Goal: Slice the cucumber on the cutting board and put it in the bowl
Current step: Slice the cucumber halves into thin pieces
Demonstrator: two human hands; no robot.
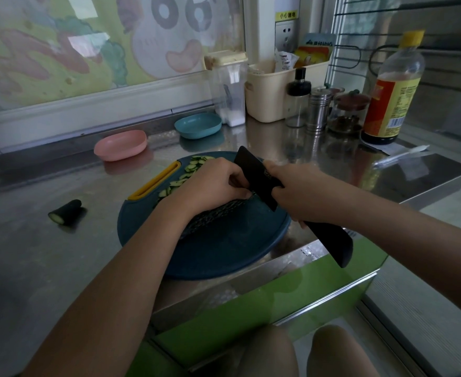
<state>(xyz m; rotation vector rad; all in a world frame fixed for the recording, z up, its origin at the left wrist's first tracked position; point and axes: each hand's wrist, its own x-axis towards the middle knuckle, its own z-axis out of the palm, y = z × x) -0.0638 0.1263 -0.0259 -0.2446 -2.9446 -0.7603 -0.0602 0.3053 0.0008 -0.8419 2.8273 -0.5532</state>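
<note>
On the round dark-blue cutting board (224,254) lies a dark cucumber (218,210), partly hidden under my left hand (207,186), whose curled fingers hold it down. My right hand (297,194) grips a black knife (259,175); its blade stands against the cucumber's right end, right beside my left fingertips. Several thin cucumber slices (188,170) lie on the board's far left part, near its yellow handle slot (156,183). A pink bowl (120,145) and a blue bowl (198,126) stand behind the board.
A cut cucumber end (65,212) lies on the steel counter to the left of the board. At the back right stand a beige bin (270,99), a clear container (229,91), spice jars (319,110) and a sauce bottle (392,91). The counter's front edge runs just below the board.
</note>
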